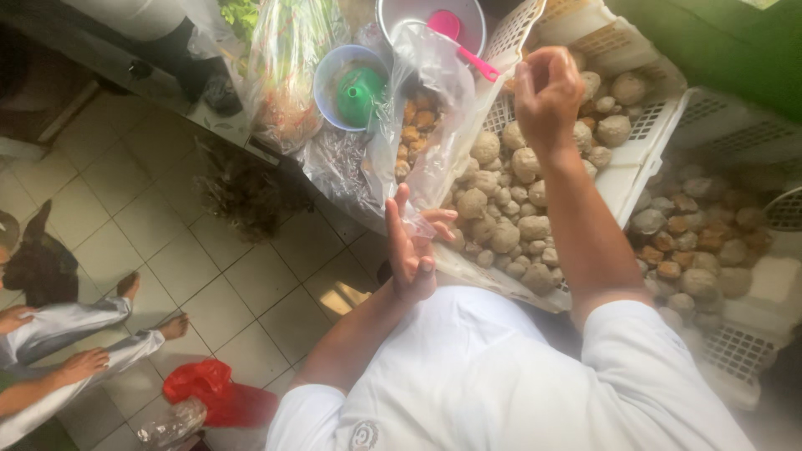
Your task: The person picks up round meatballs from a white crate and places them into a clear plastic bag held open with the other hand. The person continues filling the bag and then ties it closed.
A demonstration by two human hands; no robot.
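At the bottom of the frame a white shirt (493, 384) fills the near view, with both bare forearms rising from its sleeves toward the middle. The left hand (411, 250), just left of centre, is turned edge-on with the fingers (401, 213) partly spread and pointing up; the thumb and forefinger pinch the lower edge of a clear plastic bag (426, 108). The bag stretches up and left from that pinch, so its bulk lies above the hand, and small brownish pieces sit inside it near the upper middle. The right hand (547, 96), higher and to the right, is raised on a nearly straight forearm, wrist bent, fingers curled loosely inward toward the thumb; whether it holds anything between them cannot be told. It hangs over a white slotted crate (635, 163) heaped with round, dusty tubers (501, 225), which lie directly below and left of that hand and just right of the left hand.

A second crate (735, 351) of similar brown lumps sits at the right edge. Farther up, a blue bowl (334, 75) holds a green funnel (361, 93), and a metal bowl (468, 25) holds a pink scoop (455, 33). At lower left, on the tiled floor (167, 250), lie a red bag (213, 391) and another person's legs (83, 334).
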